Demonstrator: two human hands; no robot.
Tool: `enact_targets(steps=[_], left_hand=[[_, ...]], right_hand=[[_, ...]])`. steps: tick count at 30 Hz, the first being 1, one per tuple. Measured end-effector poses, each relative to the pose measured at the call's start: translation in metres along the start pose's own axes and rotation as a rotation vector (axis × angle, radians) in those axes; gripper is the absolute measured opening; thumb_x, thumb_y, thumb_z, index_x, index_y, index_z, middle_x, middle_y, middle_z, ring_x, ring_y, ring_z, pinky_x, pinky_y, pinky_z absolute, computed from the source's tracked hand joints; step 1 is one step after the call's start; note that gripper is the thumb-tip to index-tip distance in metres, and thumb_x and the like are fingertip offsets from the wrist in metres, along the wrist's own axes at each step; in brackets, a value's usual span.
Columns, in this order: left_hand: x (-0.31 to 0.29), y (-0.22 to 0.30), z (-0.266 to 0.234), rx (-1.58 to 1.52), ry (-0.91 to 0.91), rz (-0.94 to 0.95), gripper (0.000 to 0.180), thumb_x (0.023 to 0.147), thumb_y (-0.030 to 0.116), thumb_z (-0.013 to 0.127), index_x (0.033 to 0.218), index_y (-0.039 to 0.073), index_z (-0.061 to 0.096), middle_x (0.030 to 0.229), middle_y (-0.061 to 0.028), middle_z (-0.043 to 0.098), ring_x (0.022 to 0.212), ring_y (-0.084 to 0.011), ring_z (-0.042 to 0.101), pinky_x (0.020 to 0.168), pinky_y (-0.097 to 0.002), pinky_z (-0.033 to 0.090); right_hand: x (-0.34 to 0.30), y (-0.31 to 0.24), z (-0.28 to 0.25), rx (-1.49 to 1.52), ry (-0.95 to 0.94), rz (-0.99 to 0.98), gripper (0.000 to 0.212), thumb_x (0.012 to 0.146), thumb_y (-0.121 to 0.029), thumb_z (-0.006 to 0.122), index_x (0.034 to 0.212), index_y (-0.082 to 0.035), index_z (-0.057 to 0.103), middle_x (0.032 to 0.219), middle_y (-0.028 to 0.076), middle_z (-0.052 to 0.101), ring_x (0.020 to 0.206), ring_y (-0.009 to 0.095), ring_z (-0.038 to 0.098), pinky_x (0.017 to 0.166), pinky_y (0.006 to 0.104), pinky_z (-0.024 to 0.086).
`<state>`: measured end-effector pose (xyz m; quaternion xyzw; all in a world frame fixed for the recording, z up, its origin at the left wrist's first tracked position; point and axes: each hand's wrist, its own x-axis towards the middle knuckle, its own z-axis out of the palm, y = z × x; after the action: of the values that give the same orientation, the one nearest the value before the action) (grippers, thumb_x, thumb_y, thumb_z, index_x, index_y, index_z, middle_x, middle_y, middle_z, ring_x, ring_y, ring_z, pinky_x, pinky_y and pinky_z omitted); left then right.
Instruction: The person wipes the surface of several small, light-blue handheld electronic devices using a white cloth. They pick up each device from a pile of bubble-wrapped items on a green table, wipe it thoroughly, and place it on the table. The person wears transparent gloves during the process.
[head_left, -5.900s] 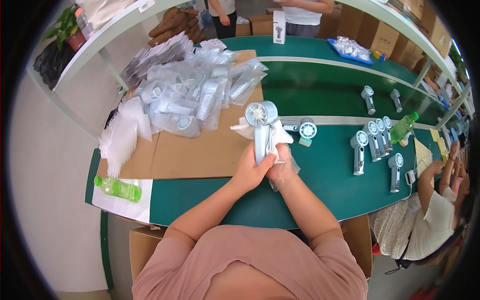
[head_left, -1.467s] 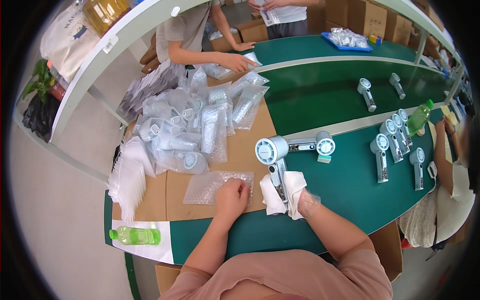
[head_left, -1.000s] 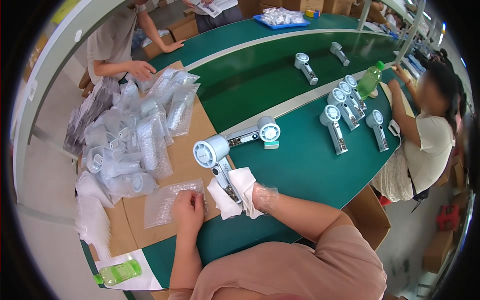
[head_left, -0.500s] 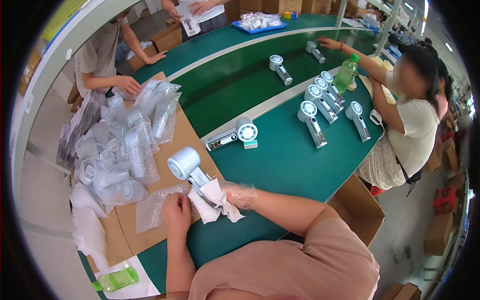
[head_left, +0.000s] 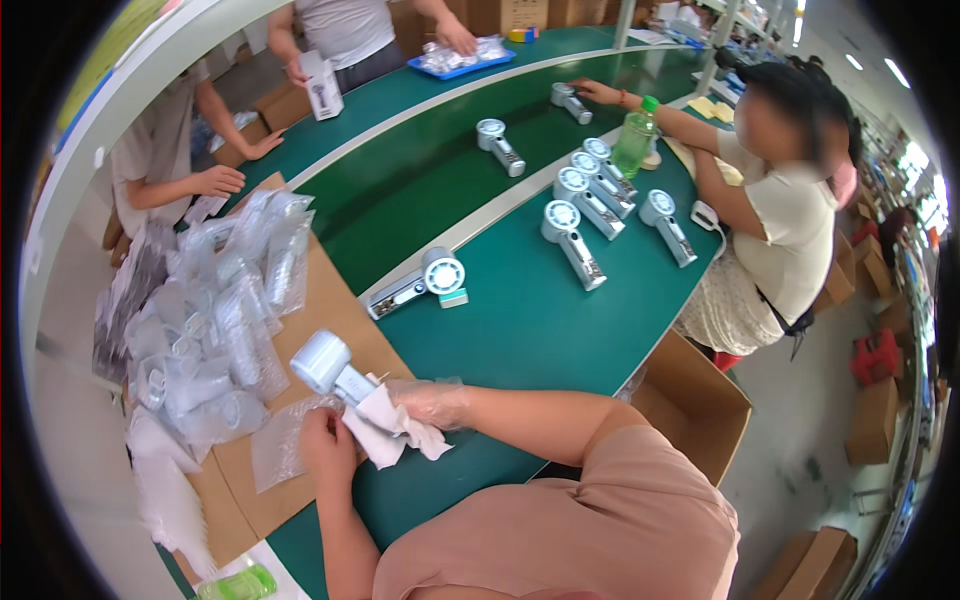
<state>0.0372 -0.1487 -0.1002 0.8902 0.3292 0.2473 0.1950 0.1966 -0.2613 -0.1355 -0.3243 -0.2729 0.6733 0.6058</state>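
Observation:
A light-blue handheld fan tilts over the near table edge, its round head up and to the left. Wrapped about its handle is a white cloth, partly hiding it. My right hand, in a clear plastic glove, is closed on the cloth and handle from the right. My left hand, bare, is closed beside the cloth's left edge; what its fingers hold, if anything, is hidden. A flat bubble-wrap bag lies just left of it.
Bubble-wrap bags pile up at left on cardboard. Another fan rests beyond my hands; several fans stand to the right near a green bottle. Co-workers sit or stand around. A blue tray is at the back.
My view has turned, so most things sit further left. The person at the back now reaches into the blue tray; the one at left has lifted a hand off the bags. My grip looks the same.

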Motion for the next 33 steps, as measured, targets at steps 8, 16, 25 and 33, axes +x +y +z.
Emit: enact_targets(steps=[8,16,25,33], left_hand=[[0.001,0.002,-0.001,-0.028,0.017,0.019,0.007,0.08,0.007,0.062,0.084,0.002,0.061,0.075,-0.0149,0.059,0.065,-0.0296,0.057,0.06,-0.0398,0.045],[0.001,0.003,0.0,-0.016,0.028,0.021,0.011,0.082,0.011,0.066,0.079,0.003,0.06,0.073,-0.013,0.057,0.065,-0.03,0.057,0.059,-0.0399,0.044],[0.001,0.005,-0.003,-0.011,0.02,0.014,0.01,0.081,0.01,0.067,0.078,0.004,0.06,0.072,-0.0121,0.057,0.065,-0.0291,0.056,0.058,-0.0391,0.044],[0.003,0.01,-0.004,-0.03,0.005,0.006,0.008,0.08,0.008,0.066,0.077,0.003,0.061,0.074,-0.0126,0.058,0.066,-0.0298,0.057,0.059,-0.0393,0.044]], right_hand=[[-0.014,-0.022,0.014,-0.118,0.025,0.054,0.039,0.087,-0.022,0.047,0.121,-0.002,0.046,0.097,0.009,0.056,0.079,0.014,0.058,0.061,0.0285,0.052],[-0.015,-0.022,0.014,-0.155,0.057,0.091,0.044,0.086,-0.022,0.046,0.124,-0.001,0.044,0.101,0.011,0.055,0.086,0.018,0.058,0.071,0.0315,0.052],[-0.019,-0.023,0.018,-0.158,0.085,0.072,0.047,0.083,-0.02,0.046,0.125,0.001,0.042,0.106,0.013,0.052,0.094,0.02,0.056,0.08,0.0341,0.05],[-0.023,-0.024,0.023,-0.152,0.127,0.08,0.046,0.086,-0.019,0.044,0.127,0.001,0.042,0.105,0.012,0.053,0.09,0.018,0.057,0.074,0.0321,0.051]])
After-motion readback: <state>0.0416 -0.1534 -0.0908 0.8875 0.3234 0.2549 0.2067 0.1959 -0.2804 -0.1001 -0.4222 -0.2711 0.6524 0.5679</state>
